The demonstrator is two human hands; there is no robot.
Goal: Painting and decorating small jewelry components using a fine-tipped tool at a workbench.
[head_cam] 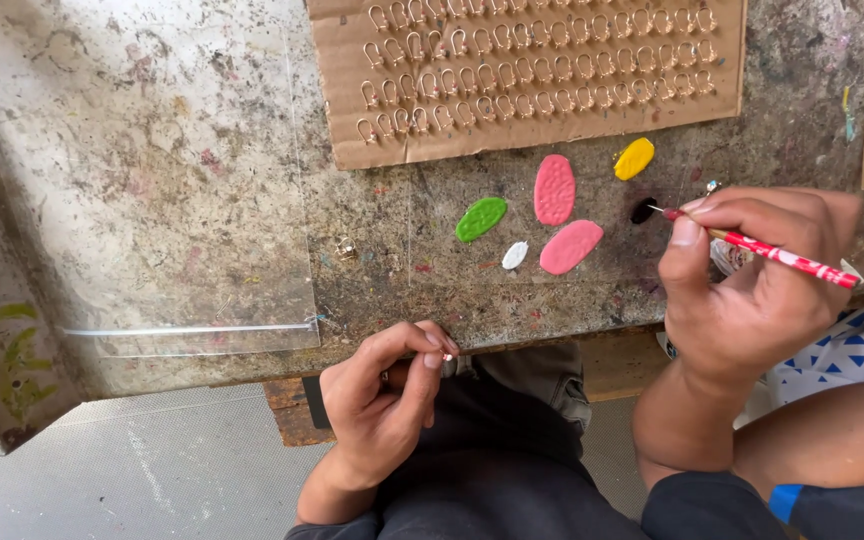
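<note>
My right hand (752, 280) grips a thin red-and-white striped brush (782, 255); its fine tip reaches toward a small black paint blob (642, 212) on the worn workbench (152, 180). My left hand (382, 395) hovers below the bench edge, over my lap, thumb and fingers pinched on a tiny piece (445, 355) too small to make out. Paint blobs lie between the hands: a green one (480, 218), two pink ones (554, 189) (570, 246), a yellow one (634, 158) and a small white one (515, 255).
A cardboard sheet (527, 70) at the top holds rows of several small metal ring-shaped pieces. A clear plastic sheet (182, 200) covers the bench's left part. One loose metal piece (346, 249) lies near it. A blue-and-white patterned cloth (852, 350) sits at the right.
</note>
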